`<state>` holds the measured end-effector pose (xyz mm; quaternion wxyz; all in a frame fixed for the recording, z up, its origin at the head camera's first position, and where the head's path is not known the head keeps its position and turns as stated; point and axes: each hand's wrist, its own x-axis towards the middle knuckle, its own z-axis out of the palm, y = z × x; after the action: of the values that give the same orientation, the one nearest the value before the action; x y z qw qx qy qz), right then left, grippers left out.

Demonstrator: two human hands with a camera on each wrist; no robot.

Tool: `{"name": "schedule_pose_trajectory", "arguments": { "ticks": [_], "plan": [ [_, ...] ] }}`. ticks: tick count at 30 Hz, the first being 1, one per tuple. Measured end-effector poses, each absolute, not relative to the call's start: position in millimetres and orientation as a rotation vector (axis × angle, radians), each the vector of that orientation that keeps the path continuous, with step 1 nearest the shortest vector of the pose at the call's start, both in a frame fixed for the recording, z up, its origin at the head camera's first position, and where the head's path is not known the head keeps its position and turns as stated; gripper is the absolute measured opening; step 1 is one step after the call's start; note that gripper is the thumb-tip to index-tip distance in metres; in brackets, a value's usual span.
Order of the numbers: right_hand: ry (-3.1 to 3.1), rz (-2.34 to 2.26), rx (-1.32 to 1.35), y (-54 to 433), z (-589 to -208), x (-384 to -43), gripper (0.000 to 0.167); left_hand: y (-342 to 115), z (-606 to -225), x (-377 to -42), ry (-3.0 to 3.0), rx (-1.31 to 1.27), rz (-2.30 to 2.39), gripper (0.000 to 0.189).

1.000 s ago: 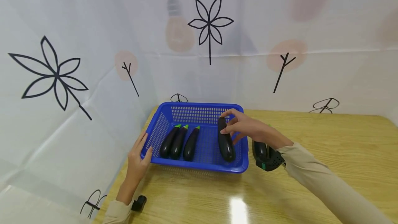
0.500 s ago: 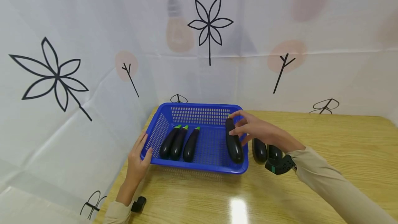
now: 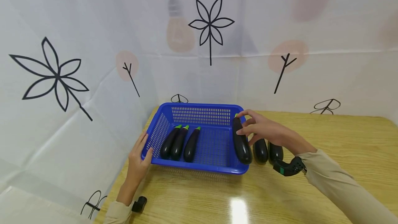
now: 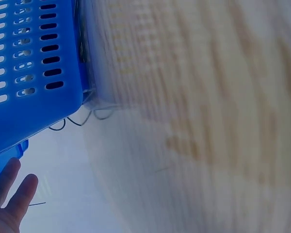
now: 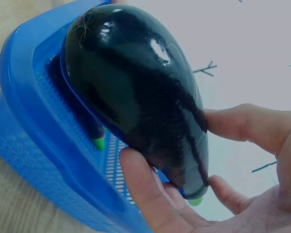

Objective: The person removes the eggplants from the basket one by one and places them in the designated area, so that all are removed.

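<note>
In the head view, a dark eggplant (image 3: 242, 144) hangs over the right side of the blue basket (image 3: 192, 166). My right hand (image 3: 264, 129) pinches it near its green stem end between thumb and fingers. The right wrist view shows that same eggplant (image 5: 136, 92) large and tilted, its round end towards the camera. Three more eggplants (image 3: 178, 143) lie side by side in the left part of the basket. At the basket's left front corner, my left hand (image 3: 137, 158) rests against the rim with its fingers extended. Only fingertips (image 4: 23, 194) of it show in the left wrist view.
Two eggplants (image 3: 260, 151) lie on the wooden table (image 3: 335, 148) just right of the basket, partly hidden by my right hand and wrist. A white patterned cloth (image 3: 248, 79) stands behind the table and along its left side.
My right hand has carried the held eggplant rightwards, from inside the basket to above its right rim. The two eggplants on the table show more. The left hand stays put.
</note>
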<state>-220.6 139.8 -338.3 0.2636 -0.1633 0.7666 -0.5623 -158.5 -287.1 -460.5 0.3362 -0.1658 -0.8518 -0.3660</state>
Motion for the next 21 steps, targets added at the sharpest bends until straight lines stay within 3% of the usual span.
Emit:
{"name": "schedule_pose_trajectory", "arguments": {
  "ticks": [21],
  "plan": [
    [2.094,-1.53,-0.446,165,-333,-216,0.069,-287,-460,-158,-2.217,-0.429,-0.962,0.053]
  ]
}}
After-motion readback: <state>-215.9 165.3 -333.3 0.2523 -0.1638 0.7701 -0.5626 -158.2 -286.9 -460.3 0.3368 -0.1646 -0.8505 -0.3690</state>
